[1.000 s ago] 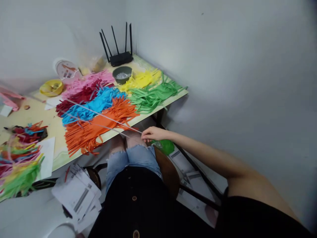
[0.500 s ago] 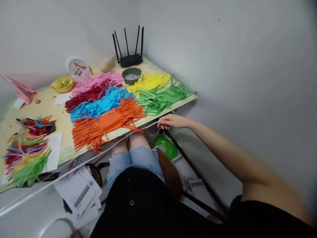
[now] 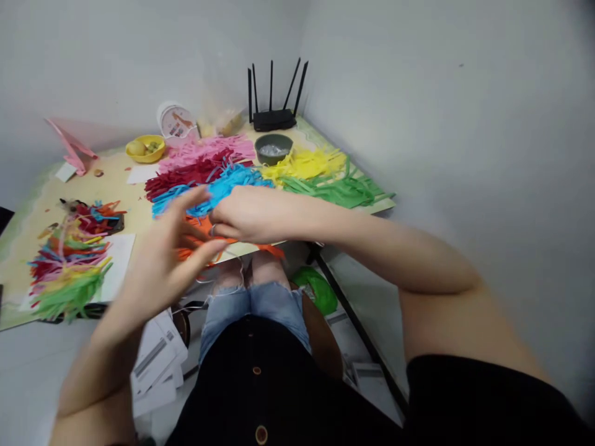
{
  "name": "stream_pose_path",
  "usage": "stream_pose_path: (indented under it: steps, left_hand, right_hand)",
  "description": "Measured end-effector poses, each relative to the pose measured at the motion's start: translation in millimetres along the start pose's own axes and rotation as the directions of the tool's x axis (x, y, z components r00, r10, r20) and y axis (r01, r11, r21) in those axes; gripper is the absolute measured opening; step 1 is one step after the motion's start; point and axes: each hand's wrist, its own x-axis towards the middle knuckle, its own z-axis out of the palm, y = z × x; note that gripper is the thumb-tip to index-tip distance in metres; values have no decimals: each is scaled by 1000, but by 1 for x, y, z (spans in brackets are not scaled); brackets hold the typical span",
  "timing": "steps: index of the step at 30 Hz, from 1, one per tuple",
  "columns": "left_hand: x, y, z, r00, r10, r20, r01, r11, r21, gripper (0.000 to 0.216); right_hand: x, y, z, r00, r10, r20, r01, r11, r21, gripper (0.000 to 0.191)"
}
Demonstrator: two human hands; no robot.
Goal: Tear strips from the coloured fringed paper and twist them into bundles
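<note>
While a dark object (image 3: 4,218) was cut off by the frame's edge, a bundle of multicoloured strips (image 3: 69,266) was laid out on the table (image 3: 109,186), left of both hands. The left hand (image 3: 160,260) was blurred, thumb and fingers parted widely about the right hand's (image 3: 253,214) fingertips. Orange fringe (image 3: 199,222) was largely hidden behind the hands; blue fringe (image 3: 232,179) was partly covered. Just below them, a thin white cord (image 3: 242,265) was glimpsed, its ends lost from view. The right hand was curled; whether the cord was gripped could not be told. Green fringe (image 3: 339,191) was partly screened by the right forearm.
</note>
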Motion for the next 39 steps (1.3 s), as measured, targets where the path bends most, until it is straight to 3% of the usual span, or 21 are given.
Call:
stream_pose_path:
  steps: [2, 4, 7, 10, 11, 15, 16, 19, 21, 24, 26, 27, 28, 29, 30, 33, 34, 39]
  left_hand:
    - [33, -21, 30, 977, -74, 201, 124, 960, -253, 56]
    - [50, -43, 49, 897, -92, 433, 284, 870, -402, 53]
    - [56, -71, 59, 743, -109, 661, 471, 787, -399, 45]
    - [57, -90, 58, 660, -140, 738, 566, 739, -366, 48]
    - [60, -95, 57, 661, -163, 732, 573, 740, -352, 49]
    - [79, -107, 61, 747, -246, 618, 557, 738, -379, 56]
    - [85, -110, 63, 740, -239, 628, 571, 717, -400, 57]
    - [103, -119, 66, 632, -191, 751, 635, 683, -361, 57]
    - [112, -126, 63, 627, -215, 749, 617, 725, -308, 55]
    - [121, -139, 50, 672, -265, 691, 567, 785, -250, 49]
    - [126, -145, 41, 650, -291, 702, 561, 807, -185, 44]
    - [128, -147, 38, 639, -305, 706, 561, 813, -157, 42]
    - [131, -149, 36, 638, -315, 703, 554, 822, -134, 40]
    - [133, -149, 35, 653, -319, 687, 536, 836, -121, 38]
    - [136, -150, 36, 682, -313, 661, 508, 853, -120, 36]
    - [143, -150, 42, 778, -288, 558, 442, 883, -161, 38]
    - [144, -151, 43, 783, -305, 542, 457, 873, -169, 41]
    - [147, -158, 47, 653, -453, 607, 638, 760, -120, 59]
  right_hand:
    - [-2, 3, 3, 998, -53, 16, 51, 997, 62, 14]
    - [-7, 14, 12, 988, -131, 76, 115, 977, 181, 12]
    - [-10, 34, 26, 973, -161, 167, 101, 942, 320, 16]
    - [1, 51, 32, 986, -40, 160, -13, 950, 313, 14]
    - [7, 55, 33, 988, -8, 154, -39, 952, 305, 14]
    - [31, 68, 37, 983, 44, 180, -93, 957, 274, 18]
    - [35, 70, 40, 981, 64, 182, -110, 961, 255, 20]
    - [39, 78, 48, 985, 52, 163, -84, 978, 191, 21]
    - [39, 91, 48, 989, 4, 145, -33, 981, 193, 23]
    - [45, 138, 33, 954, -132, 270, 12, 915, 404, 21]
    - [57, 189, 15, 901, -187, 391, -68, 829, 555, 21]
    - [67, 219, 7, 921, -77, 381, -158, 821, 548, 26]
    - [78, 249, 0, 944, 121, 308, -263, 840, 475, 30]
    - [90, 279, -4, 917, 341, 206, -394, 855, 339, 32]
    - [104, 306, -6, 852, 505, 138, -523, 834, 176, 35]
    - [144, 366, 7, 762, 620, 187, -636, 771, 36, 31]
    - [155, 379, 15, 748, 627, 219, -644, 765, 12, 30]
    - [181, 418, 39, 736, 637, 229, -641, 765, -65, 31]
